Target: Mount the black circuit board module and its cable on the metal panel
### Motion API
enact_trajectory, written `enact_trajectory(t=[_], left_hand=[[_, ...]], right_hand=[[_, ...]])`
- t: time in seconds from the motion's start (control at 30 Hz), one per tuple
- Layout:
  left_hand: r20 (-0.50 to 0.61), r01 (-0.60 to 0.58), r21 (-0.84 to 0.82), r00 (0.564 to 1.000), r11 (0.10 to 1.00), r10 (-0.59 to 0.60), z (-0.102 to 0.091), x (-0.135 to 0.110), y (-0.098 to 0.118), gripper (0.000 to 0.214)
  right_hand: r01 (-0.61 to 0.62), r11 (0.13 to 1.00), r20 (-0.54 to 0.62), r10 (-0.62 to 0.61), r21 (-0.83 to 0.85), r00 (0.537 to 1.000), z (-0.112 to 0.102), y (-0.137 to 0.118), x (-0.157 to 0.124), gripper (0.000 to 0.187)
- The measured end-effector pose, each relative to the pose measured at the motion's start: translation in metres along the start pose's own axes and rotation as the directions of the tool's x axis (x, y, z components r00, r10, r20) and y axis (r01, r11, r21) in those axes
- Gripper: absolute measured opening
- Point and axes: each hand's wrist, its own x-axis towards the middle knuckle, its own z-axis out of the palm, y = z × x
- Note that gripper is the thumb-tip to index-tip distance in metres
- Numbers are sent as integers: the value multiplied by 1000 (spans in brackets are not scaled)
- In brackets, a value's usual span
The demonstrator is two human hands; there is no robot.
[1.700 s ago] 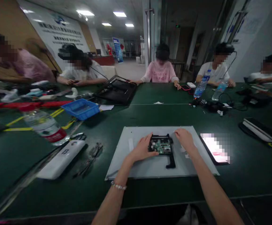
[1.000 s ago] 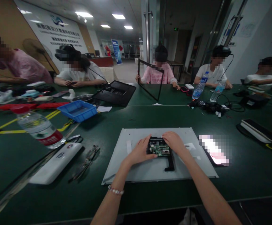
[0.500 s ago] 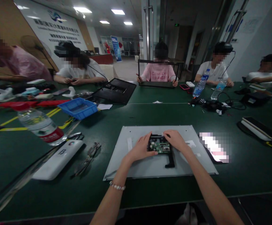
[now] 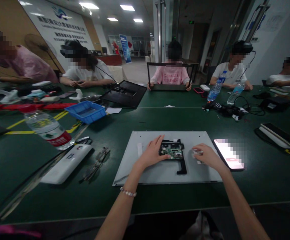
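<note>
My left hand (image 4: 151, 154) is spread against the black frame (image 4: 181, 160); my right hand (image 4: 209, 157) is curled, grip not discernible. The circuit board (image 4: 173, 152) lies between, nearer the left; the frame's leg (image 4: 183, 168) points toward me across the grey panel (image 4: 150, 175).

Five people (image 4: 171, 75) along the top. One bottle (image 4: 48, 128) on the left, two more bottles (image 4: 216, 89) upper right. One blue tray (image 4: 94, 116), left. One green board (image 4: 174, 153), middle.

The person's left hand (image 4: 152, 154) and right hand (image 4: 208, 156) are bare, as are both forearms. Around the left wrist runs a single-strand bracelet (image 4: 128, 192) of small round beads, mostly pale, some darker, near the table's (image 4: 84, 203) front edge.
</note>
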Motion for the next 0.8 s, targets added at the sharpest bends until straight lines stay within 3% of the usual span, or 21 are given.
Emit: enact_trajectory(t=[0.27, 0.43, 0.63, 0.8], left_hand=[[-127, -23, 83, 991, 996, 34, -4, 5, 16, 58], [-97, -100, 113, 989, 989, 111, -5, 1, 50, 39], [-61, -97, 161, 992, 982, 108, 17, -9, 95, 30], [-140, -19, 199, 989, 980, 48, 37, -14, 112, 39]], right_hand=[[-36, 994, -86, 45, 106, 995, 10, 0, -4, 24], [-54, 976, -163, 90, 212, 983, 14, 1, -6, 21], [-70, 863, -47, 108, 501, 993, 28, -9, -1, 27], [-2, 880, -43, 26, 474, 999, 37, -19, 5, 22]])
